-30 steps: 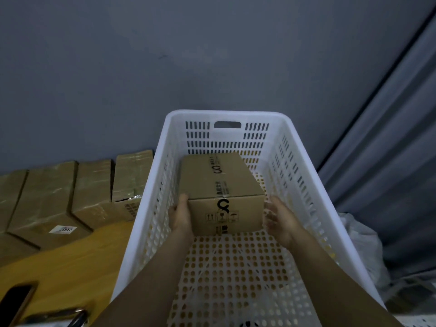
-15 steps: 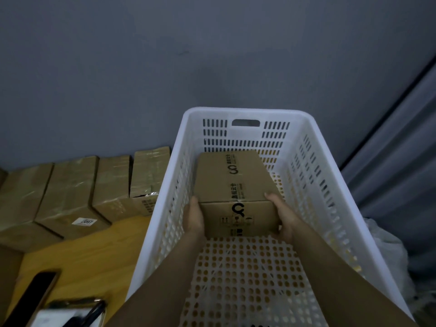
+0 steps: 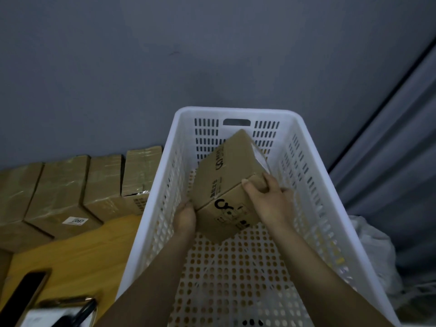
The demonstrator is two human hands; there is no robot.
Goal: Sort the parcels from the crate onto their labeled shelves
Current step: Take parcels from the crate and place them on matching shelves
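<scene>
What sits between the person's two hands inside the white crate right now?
In the head view, a tilted brown cardboard parcel lies between the left hand and right hand, both holding it.

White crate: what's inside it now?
One tilted cardboard box, held between the left hand and right hand. Elsewhere only perforated floor shows; the patch under the box is hidden.
</scene>
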